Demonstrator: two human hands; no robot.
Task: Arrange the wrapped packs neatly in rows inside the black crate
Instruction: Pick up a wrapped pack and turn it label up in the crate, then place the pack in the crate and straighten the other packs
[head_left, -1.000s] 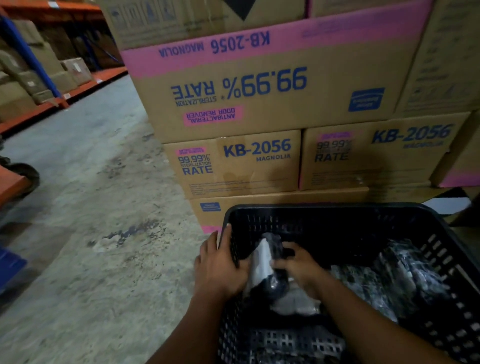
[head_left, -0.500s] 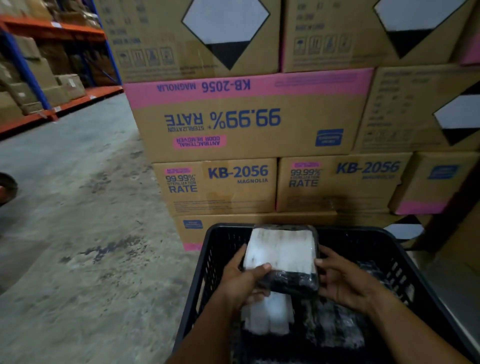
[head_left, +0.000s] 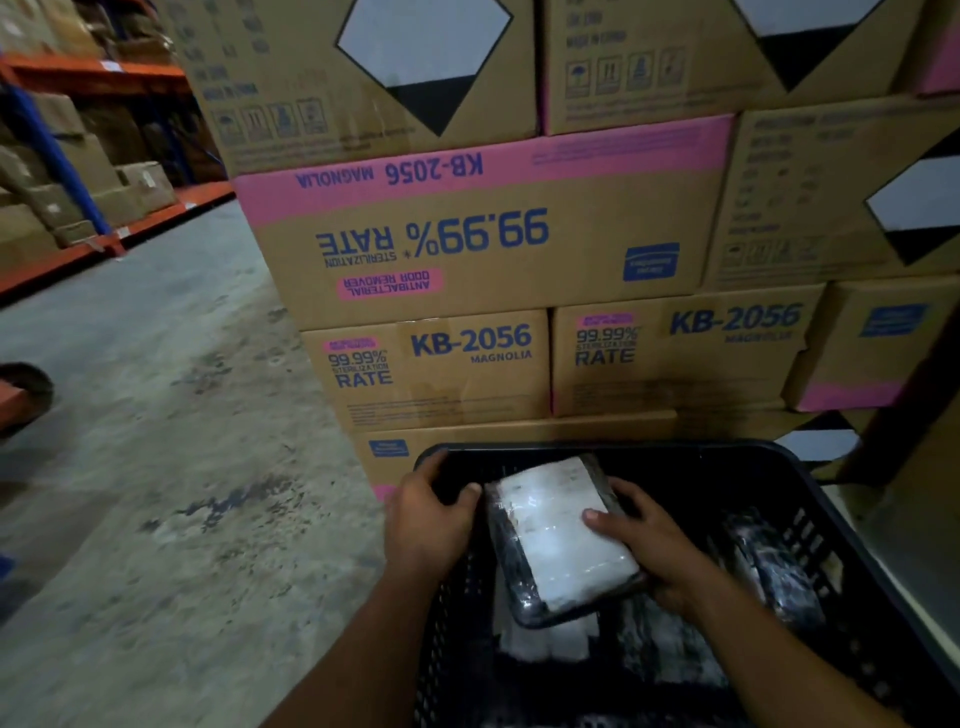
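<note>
Behind everything rises a wall of stacked cardboard cartons (head_left: 488, 249) printed KB-2056, standing on bare concrete floor (head_left: 156, 467). Right against them sits the black crate (head_left: 779, 462), other wrapped packs (head_left: 774, 566) lying loose inside. Over its left half, a white wrapped pack (head_left: 561, 535) is held tilted, the right hand (head_left: 654, 545) clasped around its right edge. Left hand (head_left: 426, 525) curls closed over the crate's rim

Your right hand (head_left: 657, 545) hides the pack's (head_left: 561, 530) right edge, and the pack covers what lies under it. The crate's (head_left: 779, 457) near side runs off the bottom edge. Packs (head_left: 774, 566) at right are blurred.
</note>
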